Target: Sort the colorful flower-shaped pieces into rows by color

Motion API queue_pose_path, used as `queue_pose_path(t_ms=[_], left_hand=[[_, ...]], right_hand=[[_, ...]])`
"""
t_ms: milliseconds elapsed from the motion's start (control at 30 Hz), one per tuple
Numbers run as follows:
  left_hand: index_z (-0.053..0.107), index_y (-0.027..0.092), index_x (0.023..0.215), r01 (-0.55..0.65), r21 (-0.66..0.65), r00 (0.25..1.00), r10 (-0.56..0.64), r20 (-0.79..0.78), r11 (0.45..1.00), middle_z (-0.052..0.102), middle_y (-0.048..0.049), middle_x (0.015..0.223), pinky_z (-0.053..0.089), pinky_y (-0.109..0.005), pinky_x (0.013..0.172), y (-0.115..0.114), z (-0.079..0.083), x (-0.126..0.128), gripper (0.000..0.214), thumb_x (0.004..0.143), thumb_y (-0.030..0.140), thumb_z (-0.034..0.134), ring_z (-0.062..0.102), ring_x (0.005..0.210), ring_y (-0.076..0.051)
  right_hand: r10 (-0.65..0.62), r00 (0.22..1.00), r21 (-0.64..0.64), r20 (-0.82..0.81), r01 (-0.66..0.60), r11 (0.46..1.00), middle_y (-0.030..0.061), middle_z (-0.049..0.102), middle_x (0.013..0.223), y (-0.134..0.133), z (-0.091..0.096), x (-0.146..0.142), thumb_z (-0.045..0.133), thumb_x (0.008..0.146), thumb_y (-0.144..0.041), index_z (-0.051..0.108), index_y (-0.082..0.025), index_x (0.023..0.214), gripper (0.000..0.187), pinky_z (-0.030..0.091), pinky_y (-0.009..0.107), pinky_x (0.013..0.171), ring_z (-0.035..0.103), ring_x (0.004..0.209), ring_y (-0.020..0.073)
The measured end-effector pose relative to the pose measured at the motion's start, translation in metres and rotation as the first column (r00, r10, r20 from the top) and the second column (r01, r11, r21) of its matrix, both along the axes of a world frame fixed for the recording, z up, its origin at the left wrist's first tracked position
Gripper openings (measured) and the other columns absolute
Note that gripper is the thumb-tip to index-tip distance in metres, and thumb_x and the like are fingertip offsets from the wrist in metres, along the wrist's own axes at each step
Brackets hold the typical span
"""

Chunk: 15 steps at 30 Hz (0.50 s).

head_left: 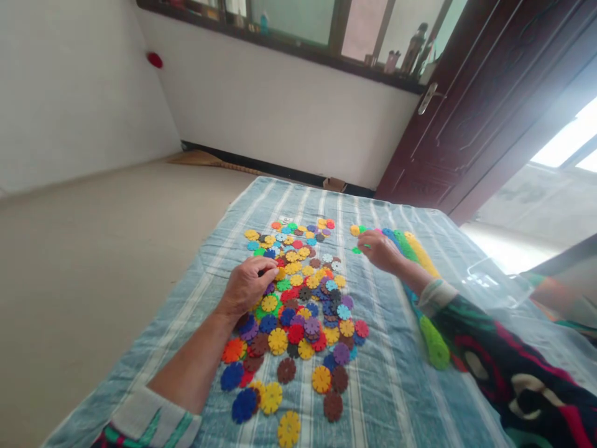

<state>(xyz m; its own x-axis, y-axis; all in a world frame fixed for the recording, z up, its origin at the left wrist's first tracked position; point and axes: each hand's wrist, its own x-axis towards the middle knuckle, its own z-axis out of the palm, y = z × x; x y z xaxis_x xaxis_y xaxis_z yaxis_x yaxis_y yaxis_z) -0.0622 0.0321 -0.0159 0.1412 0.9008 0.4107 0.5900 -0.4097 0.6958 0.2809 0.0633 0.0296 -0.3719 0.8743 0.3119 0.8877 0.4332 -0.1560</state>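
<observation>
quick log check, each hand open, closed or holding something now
Left hand: curled beside colourful discs; whether it holds one can't be told.
Right hand: curled near a green disc; any hold can't be told.

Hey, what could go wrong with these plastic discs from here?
The sleeve behind the right hand crosses the lined-up discs in this view, so it might knock them askew. The left hand is at the heap of overlapping discs, so it might drag several along.

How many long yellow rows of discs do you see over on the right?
1: the yellow row, just right of a green row, beyond the right forearm. The arm and sleeve may hide others.
</observation>
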Motion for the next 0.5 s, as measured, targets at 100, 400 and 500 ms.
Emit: queue_pose_path(t_ms=[100,400,500], left_hand=[[0.068,0.023,0.068,0.001,-0.001,1.000,-0.001,-0.005,1.000,0.075,-0.0043,0.088,0.052,-0.037,0.090,0.001,-0.001,-0.001,0.022,0.076,0.039,0.057,0.068,0.088,-0.023],[0.067,0.024,0.067,-0.001,0.015,1.000,0.001,-0.009,1.000,0.075,-0.0036,0.087,0.053,-0.036,0.090,0.001,-0.002,-0.002,0.021,0.077,0.039,0.057,0.068,0.087,-0.022],[0.067,0.024,0.067,0.001,0.015,1.000,-0.001,-0.006,1.000,0.076,-0.0036,0.087,0.053,-0.036,0.090,0.000,-0.002,-0.002,0.020,0.077,0.039,0.057,0.068,0.088,-0.022]], right_hand=[[-0.116,0.993,0.007,0.035,0.116,0.993,0.0100,0.068,0.094,0.022,-0.002,0.032,0.051,0.086,-0.010,0.069,-0.015,0.074,0.023,0.047,0.031,0.082,0.063,0.091,0.0206],[-0.186,0.972,-0.036,0.144,0.193,0.980,0.0089,0.067,0.090,0.046,-0.021,0.051,0.049,0.086,-0.013,0.070,-0.014,0.077,0.023,0.042,0.025,0.073,0.062,0.087,0.0190],[-0.194,0.966,-0.040,0.169,0.203,0.978,0.0089,0.068,0.089,0.049,-0.023,0.051,0.049,0.086,-0.013,0.070,-0.015,0.078,0.023,0.042,0.025,0.072,0.062,0.086,0.0194]])
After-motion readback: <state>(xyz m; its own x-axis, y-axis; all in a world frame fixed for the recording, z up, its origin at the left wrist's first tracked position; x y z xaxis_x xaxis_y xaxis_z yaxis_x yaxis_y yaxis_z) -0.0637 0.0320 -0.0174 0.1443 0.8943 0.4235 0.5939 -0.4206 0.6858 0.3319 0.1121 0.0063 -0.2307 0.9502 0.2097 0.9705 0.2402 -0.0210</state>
